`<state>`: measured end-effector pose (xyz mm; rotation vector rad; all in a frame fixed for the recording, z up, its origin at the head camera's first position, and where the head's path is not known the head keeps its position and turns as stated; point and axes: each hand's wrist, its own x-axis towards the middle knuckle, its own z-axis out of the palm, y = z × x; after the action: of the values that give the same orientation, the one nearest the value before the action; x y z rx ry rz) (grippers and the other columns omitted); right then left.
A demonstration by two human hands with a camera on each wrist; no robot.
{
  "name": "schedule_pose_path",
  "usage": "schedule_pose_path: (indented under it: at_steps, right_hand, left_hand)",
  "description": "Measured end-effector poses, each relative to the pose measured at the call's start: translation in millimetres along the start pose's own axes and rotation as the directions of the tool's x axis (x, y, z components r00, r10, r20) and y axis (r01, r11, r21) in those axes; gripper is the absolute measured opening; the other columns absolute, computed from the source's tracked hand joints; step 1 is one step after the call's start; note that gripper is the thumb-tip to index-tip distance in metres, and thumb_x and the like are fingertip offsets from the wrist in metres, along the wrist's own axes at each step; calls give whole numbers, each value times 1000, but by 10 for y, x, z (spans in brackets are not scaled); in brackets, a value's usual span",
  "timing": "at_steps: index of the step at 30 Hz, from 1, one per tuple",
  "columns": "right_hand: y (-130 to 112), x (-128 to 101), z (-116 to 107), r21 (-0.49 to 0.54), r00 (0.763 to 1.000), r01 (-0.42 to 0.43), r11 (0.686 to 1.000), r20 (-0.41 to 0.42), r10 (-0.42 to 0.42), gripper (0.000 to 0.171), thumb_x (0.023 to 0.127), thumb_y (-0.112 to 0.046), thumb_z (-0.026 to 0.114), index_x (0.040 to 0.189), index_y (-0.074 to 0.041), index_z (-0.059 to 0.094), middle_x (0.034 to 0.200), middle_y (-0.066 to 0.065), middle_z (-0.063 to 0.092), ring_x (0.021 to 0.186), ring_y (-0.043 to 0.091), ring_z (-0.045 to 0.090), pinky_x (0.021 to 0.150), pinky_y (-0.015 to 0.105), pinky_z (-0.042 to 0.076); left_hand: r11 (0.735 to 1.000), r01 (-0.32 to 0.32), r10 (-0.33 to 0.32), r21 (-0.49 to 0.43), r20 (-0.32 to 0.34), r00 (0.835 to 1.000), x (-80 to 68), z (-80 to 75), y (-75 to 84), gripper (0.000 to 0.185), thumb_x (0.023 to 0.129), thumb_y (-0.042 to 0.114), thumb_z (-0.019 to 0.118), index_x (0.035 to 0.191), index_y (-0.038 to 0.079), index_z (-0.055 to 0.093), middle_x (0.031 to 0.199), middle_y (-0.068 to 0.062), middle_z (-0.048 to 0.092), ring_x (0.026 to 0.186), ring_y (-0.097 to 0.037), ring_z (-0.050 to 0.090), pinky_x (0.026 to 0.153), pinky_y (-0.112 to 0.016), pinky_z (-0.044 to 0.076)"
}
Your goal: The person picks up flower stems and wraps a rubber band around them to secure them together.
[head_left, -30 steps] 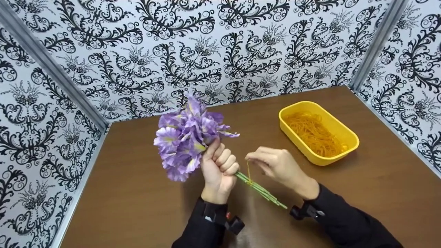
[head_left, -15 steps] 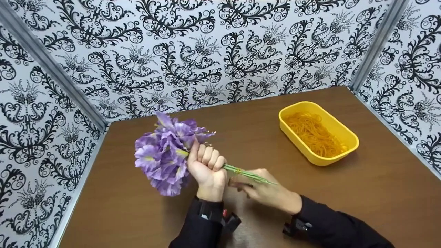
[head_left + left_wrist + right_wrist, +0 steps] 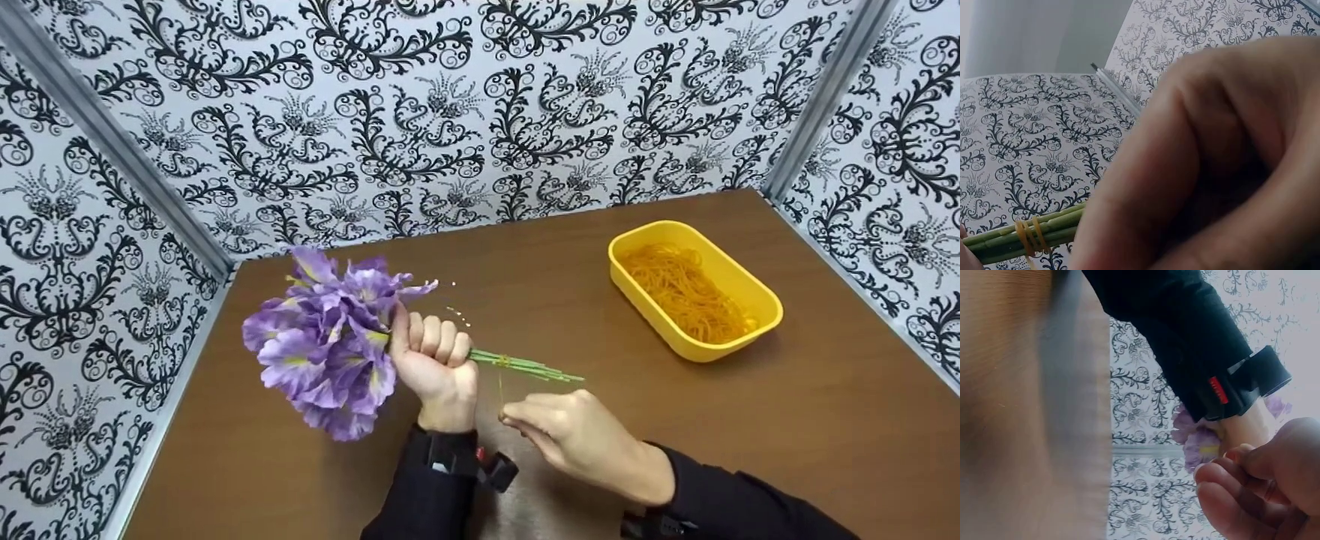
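Observation:
A bunch of purple artificial flowers (image 3: pixel 322 345) leans to the left in the head view. My left hand (image 3: pixel 435 367) grips its green stems just below the blooms, fingers curled round them. A yellow rubber band (image 3: pixel 504 361) is wound round the stems (image 3: pixel 532 367) to the right of that fist, also visible as several turns in the left wrist view (image 3: pixel 1032 235). My right hand (image 3: pixel 592 442) pinches a loop of this band between thumb and fingers, stretched down below the stems. The right wrist view shows the pinching fingertips (image 3: pixel 1230 458) close to the left wrist.
A yellow plastic tub (image 3: pixel 765 304) holding a heap of rubber bands (image 3: pixel 682 292) stands at the right on the brown table (image 3: pixel 750 450). Patterned black-and-white panels (image 3: pixel 420 112) enclose the table at the back and sides.
The bouquet and left hand have shifted left and down, with the stems now nearer level. My right hand went from above the stems, under them, to below, pulling the band downward.

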<state>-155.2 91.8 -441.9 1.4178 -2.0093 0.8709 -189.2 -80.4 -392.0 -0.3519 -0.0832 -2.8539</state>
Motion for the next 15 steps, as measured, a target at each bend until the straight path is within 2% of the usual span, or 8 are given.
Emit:
schedule_pose_path:
  at_steps: [4, 7, 10, 15]
  right_hand:
    - [-64, 20, -40, -62, 999, 25, 998, -19, -26, 10, 102, -14, 62, 103, -8, 71, 76, -6, 62, 58, 3, 57, 54, 16, 51]
    - [-96, 36, -89, -72, 999, 27, 997, -31, -29, 13, 104, -15, 60, 104, -8, 70, 79, -5, 64, 60, 3, 59, 54, 17, 52]
    - [-112, 59, -163, -67, 999, 17, 998, -47, -20, 12, 103, -14, 60, 104, -7, 70, 83, -5, 67, 65, 3, 62, 56, 19, 53]
    - [-82, 109, -299, -38, 996, -26, 999, -82, 23, 10, 102, -12, 62, 106, -7, 69, 84, -3, 68, 69, 4, 63, 58, 19, 54]
  left_hand:
    - [999, -39, 38, 27, 46, 998, 9, -25, -5, 48, 113, 26, 22, 65, 17, 15, 55, 8, 11, 46, -3, 7, 41, -16, 5]
    - [997, -60, 56, 50, 80, 995, 1, -35, -25, 51, 109, 24, 43, 66, 17, 14, 55, 8, 12, 47, -3, 7, 41, -16, 4]
    - [995, -62, 51, 79, 132, 990, -16, -45, -55, 58, 100, 25, 60, 66, 17, 14, 55, 8, 12, 47, -3, 7, 41, -16, 4]
    - [990, -32, -2, 136, 240, 971, -42, -85, -126, 59, 100, 28, 61, 66, 16, 15, 56, 7, 11, 47, -3, 6, 40, -16, 4]
